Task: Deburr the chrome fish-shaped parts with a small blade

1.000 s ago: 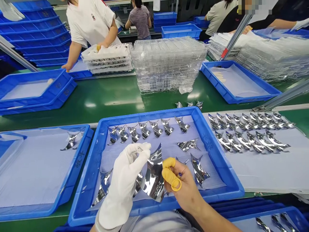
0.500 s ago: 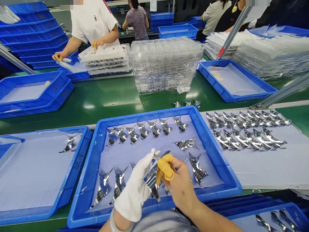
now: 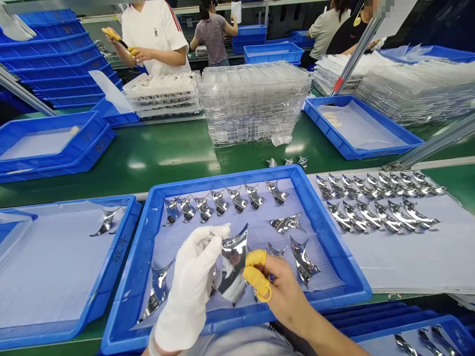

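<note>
My left hand [image 3: 189, 282], in a white glove, is closed on the left side of a curved, mirror-bright chrome piece [image 3: 234, 269] with pointed corners. My right hand [image 3: 278, 289] wears yellow finger cots and pinches the piece's right edge. A small dark-blue round end [image 3: 271, 278] pokes out between its fingers; what it belongs to is hidden. Beneath both hands is a blue tray [image 3: 128, 277] lined with white sheet. More chrome pieces lie in it, among them a row along the back [image 3: 218, 201] and one at the front left [image 3: 158, 289].
At right, two rows of chrome pieces [image 3: 371, 215] lie on a white sheet [image 3: 404, 262]. Another blue tray [image 3: 107, 277] adjoins at left. Clear plastic trays [image 3: 256, 104] are stacked behind on the green table [image 3: 159, 153]. A slanted metal post [image 3: 430, 141] stands right. Co-workers are beyond.
The chrome piece has been turned, so a smooth mirror face now shows. My left hand has shifted left and rotated; my right hand is slightly lower. A co-worker at back left has raised both hands.
</note>
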{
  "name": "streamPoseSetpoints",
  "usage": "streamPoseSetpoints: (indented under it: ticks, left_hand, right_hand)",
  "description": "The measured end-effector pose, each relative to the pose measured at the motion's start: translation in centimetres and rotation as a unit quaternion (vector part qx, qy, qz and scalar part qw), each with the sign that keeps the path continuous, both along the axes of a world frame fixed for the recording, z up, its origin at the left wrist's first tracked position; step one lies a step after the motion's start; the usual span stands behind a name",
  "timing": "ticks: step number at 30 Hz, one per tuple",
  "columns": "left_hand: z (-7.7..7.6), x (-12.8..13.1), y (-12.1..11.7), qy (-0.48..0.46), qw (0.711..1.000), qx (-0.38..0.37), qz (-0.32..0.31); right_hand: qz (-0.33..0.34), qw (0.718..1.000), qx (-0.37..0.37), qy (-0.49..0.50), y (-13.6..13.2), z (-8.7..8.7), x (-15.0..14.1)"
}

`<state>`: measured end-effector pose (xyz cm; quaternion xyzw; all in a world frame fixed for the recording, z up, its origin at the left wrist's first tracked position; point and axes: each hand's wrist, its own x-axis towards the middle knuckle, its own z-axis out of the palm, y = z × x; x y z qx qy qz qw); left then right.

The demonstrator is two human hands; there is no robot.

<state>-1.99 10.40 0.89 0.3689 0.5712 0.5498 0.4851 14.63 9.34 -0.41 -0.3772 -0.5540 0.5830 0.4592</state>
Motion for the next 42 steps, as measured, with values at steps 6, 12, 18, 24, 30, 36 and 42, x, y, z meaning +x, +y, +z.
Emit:
streamPoseSetpoints:
  ticks: [6, 12, 18, 24, 30, 36, 42]
  left_hand:
    - [0.3, -1.0, -0.8, 0.11, 0.965, 0.227, -0.066]
    - [0.9, -0.9, -1.5, 0.213, 0.934, 0.277, -0.072]
    - [0.4, -1.5, -1.2, 0.28, 0.909, 0.302, -0.066]
    - [-0.4, -1.5, -1.0, 0.282, 0.919, 0.269, -0.054]
    - [0.2, -3.8, -0.6, 0.262, 0.953, 0.117, 0.103]
    - [2.0, -8.4, -0.8, 0.135, 0.935, 0.053, 0.324]
    - [1.1, -10.0, -1.9, 0.116, 0.932, 0.054, 0.339]
  right_hand:
    - [-0.025, 0.99, 0.119, -0.07, 0.1, -1.1, 0.2]
    - [-0.092, 0.932, 0.298, -0.186, 0.1, -1.9, 0.7]
    - [-0.146, 0.844, 0.437, -0.275, -0.2, -3.1, 1.4]
    - [-0.127, 0.833, 0.457, -0.285, -0.1, -3.0, 1.4]
    - [-0.039, 0.861, 0.387, -0.328, 1.6, -3.0, 1.6]
    - [0.193, 0.741, 0.334, -0.55, 6.3, -4.0, -3.0]
    - [0.285, 0.721, 0.362, -0.518, 8.8, -5.1, -14.2]
